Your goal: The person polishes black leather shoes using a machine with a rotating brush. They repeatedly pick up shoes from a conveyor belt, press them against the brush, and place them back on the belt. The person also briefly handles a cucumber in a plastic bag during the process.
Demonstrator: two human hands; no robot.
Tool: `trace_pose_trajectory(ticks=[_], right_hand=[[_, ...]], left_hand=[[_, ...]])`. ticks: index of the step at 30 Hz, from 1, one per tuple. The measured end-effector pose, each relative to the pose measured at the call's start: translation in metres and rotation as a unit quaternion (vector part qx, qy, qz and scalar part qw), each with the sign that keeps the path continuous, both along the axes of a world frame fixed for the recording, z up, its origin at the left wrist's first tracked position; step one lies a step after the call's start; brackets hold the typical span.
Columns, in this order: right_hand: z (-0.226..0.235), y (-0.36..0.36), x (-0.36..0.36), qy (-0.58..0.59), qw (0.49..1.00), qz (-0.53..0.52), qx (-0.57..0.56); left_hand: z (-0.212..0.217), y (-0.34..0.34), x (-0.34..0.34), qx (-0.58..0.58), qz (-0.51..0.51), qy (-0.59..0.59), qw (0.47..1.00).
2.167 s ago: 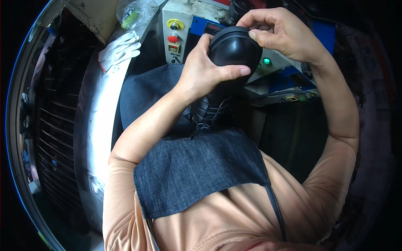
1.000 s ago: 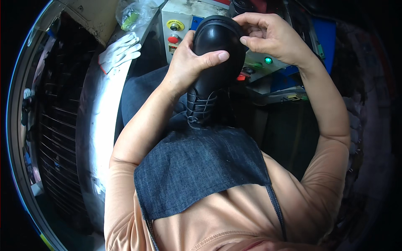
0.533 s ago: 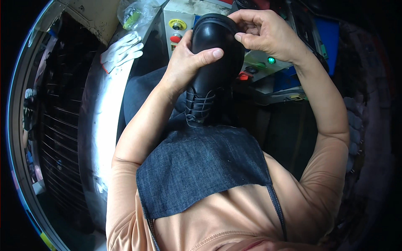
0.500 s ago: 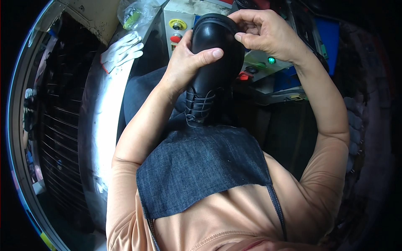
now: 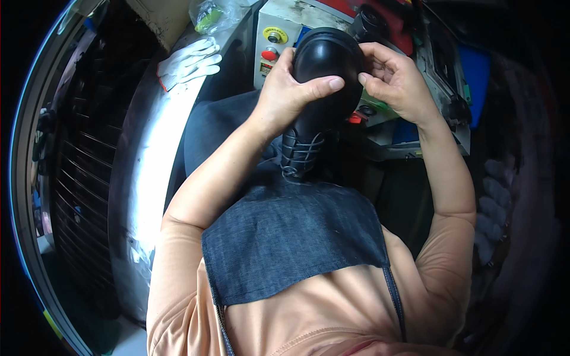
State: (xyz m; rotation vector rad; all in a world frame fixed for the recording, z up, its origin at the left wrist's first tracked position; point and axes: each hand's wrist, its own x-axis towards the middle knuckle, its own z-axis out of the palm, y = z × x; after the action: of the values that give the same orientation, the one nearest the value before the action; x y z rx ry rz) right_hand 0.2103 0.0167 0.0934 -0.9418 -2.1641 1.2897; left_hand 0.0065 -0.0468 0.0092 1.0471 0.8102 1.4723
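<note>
A shiny black lace-up boot (image 5: 325, 62) is held upright in front of me, rounded toe at the far end and crossed laces (image 5: 301, 148) toward my denim apron. Around its left side wraps my left hand (image 5: 297, 89), thumb lying across the upper and fingers hidden behind. At the right edge near the toe, my right hand (image 5: 395, 83) has thumb and curled fingers pinched against the boot's rim. Whether it also grips something small there is hidden.
Beyond the boot stands a machine panel with a red button (image 5: 269, 54) and a red switch (image 5: 355, 117). White work gloves (image 5: 189, 64) lie on the metal surface to the left, near a clear plastic bag (image 5: 215, 15). A blue panel (image 5: 475, 83) is at far right.
The boot and both hands appear shifted right and slightly down in view, and the surroundings have shifted too. My right hand has moved down along the boot's right edge.
</note>
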Motion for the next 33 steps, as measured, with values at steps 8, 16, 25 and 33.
trace_pose_trajectory(ticks=[8, 16, 25, 33], right_hand=[[-0.024, -0.007, -0.009, 0.157, 0.986, 0.015, 0.054], [-0.031, -0.02, -0.007, 0.215, 0.977, 0.002, -0.018], [-0.028, -0.025, -0.008, 0.217, 0.975, -0.015, -0.04], [-0.024, -0.024, -0.014, 0.198, 0.979, -0.018, -0.037]], left_hand=[[-0.004, -0.01, 0.015, 0.07, 0.074, 0.142, 0.985], [0.003, -0.006, -0.013, 0.105, 0.045, 0.072, 0.991], [0.029, 0.001, -0.034, 0.201, 0.052, 0.263, 0.942], [0.026, 0.005, -0.037, 0.161, 0.03, 0.227, 0.96]])
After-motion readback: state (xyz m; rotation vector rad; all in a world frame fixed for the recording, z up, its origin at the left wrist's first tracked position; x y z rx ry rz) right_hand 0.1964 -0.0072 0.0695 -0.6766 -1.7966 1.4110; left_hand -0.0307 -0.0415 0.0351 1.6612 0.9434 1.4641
